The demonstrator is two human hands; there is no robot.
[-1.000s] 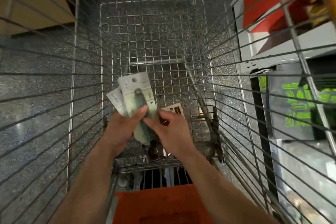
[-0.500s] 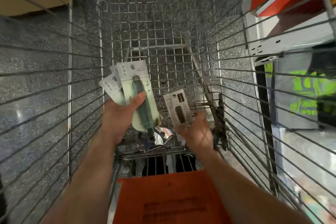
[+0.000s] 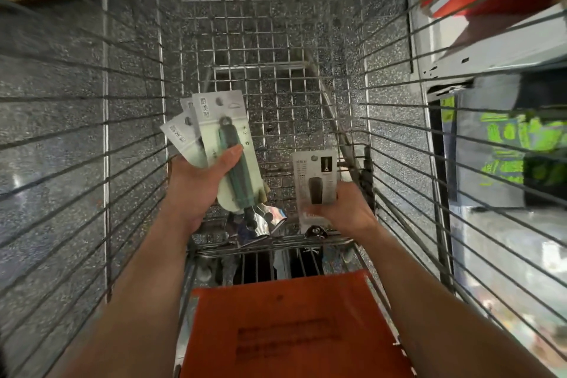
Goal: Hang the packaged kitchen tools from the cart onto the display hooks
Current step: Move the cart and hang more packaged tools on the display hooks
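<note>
Hands reach into the cart point(image 3: 135, 77): left hand point(image 3: 196, 184) grips fanned green packs point(image 3: 224, 144) at centre; right hand point(image 3: 346, 209) pinches a grey pack point(image 3: 316, 175) beside them.

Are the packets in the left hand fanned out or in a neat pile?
Fanned out: the left hand holds packets whose tops splay apart.

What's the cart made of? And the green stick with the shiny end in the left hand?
The silver wire shopping cart looks like bare metal: thin grey rods crossed in a grid. The dark green tool handle, gripped by the left hand, is probably plastic or rubber: matte, no glints. The shiny silver tool head is likely polished metal: mirror-bright reflections.
</note>
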